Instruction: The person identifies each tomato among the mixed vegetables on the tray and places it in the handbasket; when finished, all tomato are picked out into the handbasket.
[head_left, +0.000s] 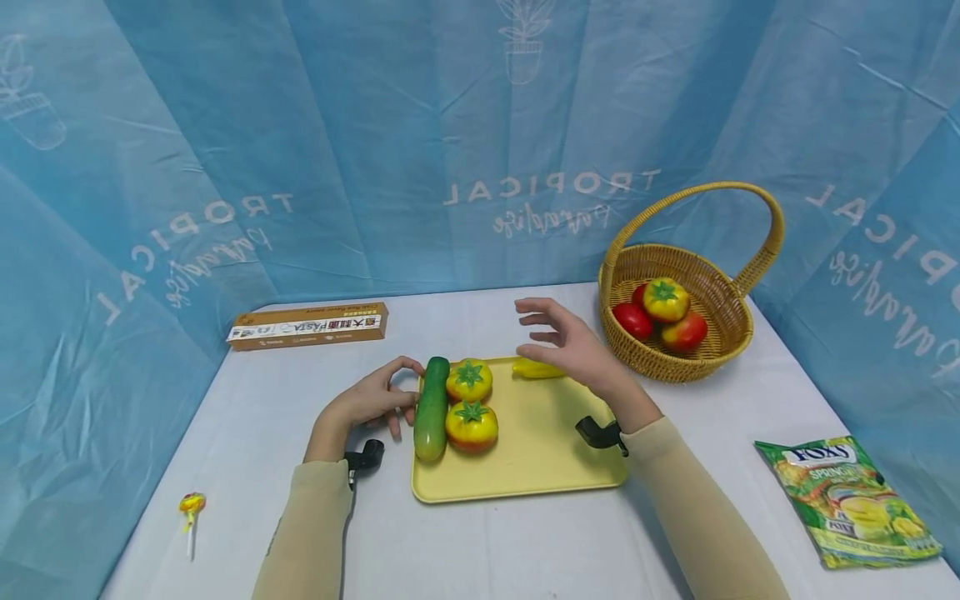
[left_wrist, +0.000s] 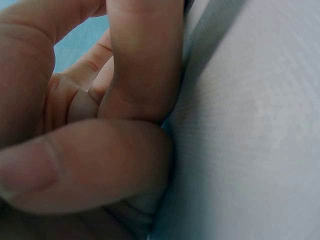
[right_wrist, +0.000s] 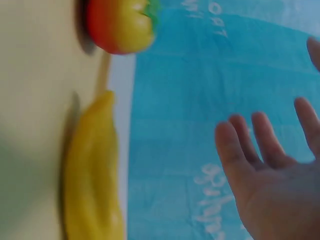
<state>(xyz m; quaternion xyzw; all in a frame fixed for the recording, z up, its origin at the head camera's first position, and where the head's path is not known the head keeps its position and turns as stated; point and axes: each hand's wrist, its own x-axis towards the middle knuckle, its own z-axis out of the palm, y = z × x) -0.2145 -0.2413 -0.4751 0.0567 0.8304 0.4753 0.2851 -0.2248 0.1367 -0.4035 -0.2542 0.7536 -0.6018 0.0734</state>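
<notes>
Left hand (head_left: 378, 396), loosely bent beside cucumber (head_left: 431, 410), contact unclear; right hand (head_left: 573, 343), wide, empty, near banana (head_left: 536, 372); both pieces sat on yellow tray (head_left: 540, 442); cucumber likely rolled easily, so light touch suited.

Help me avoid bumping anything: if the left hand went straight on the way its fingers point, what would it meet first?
Most likely the green cucumber, right beside the left hand in the head view; whether they touch is unclear. If low, the hand might catch the yellow tray first.

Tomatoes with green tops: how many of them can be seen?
3: the farther tomato and nearer tomato on the tray; another tomato in the basket, where more may hide.
</notes>
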